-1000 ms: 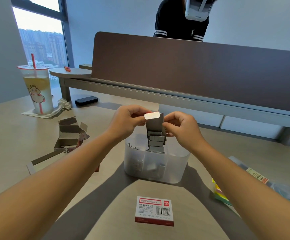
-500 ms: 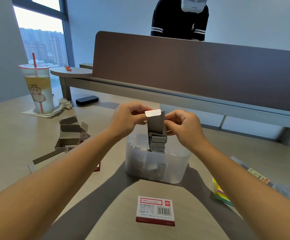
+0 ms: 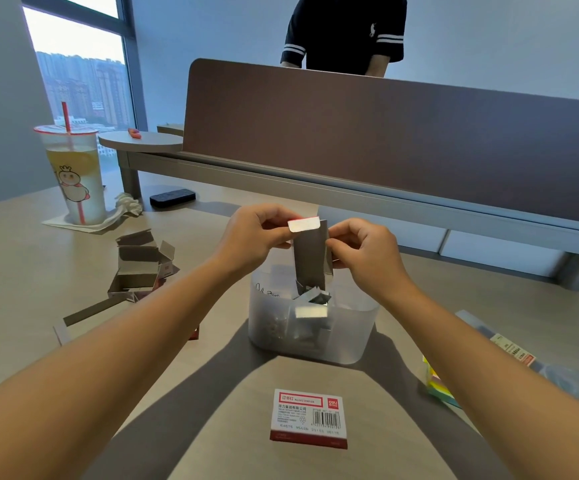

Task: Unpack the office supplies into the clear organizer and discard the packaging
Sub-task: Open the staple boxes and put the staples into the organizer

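I hold a small grey cardboard staple box [image 3: 310,261] upended over the clear organizer [image 3: 347,337]. My left hand [image 3: 253,240] pinches its white top flap, and my right hand [image 3: 364,254] pinches its right side. Staple strips [image 3: 312,303] lie piled inside the organizer below the box's open mouth. A sealed red-and-white staple box [image 3: 309,417] lies on the table in front of the organizer. Opened, flattened packaging [image 3: 142,265] sits to the left.
A plastic drink cup [image 3: 75,174] with a red straw stands at the far left on a napkin. A black remote [image 3: 172,197] lies behind. Coloured sticky notes [image 3: 435,382] and bagged supplies [image 3: 572,379] lie at the right. A brown divider [image 3: 385,143] with a person behind it bounds the desk.
The staple strips that hung out of the box have dropped into the organizer. Both hands keep their hold on the box and have barely moved.
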